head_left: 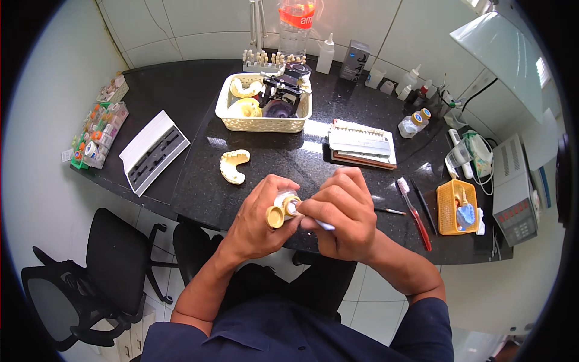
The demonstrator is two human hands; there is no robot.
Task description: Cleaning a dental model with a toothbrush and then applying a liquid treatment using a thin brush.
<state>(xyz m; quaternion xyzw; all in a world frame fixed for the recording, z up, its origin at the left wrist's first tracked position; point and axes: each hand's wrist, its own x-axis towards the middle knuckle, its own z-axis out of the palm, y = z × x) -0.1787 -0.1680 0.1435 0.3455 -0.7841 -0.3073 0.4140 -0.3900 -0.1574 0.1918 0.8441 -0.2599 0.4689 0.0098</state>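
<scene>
My left hand is wrapped round a small white jar, tilted toward me. Its gold-yellow lid is flipped open and hangs beside the mouth. In my right hand the fingers are pinched on a slim tool with a pale lilac end, which sticks out below them. The tool's other end is at the jar's mouth, mostly hidden by my fingers. A cream dental model, shaped like a horseshoe, lies on the black counter beyond my left hand.
A cream basket holds more models and a black articulator. Right of it lie a tooth shade guide, a brush, a red toothbrush and a yellow basket. An open case sits left; a black chair stands behind.
</scene>
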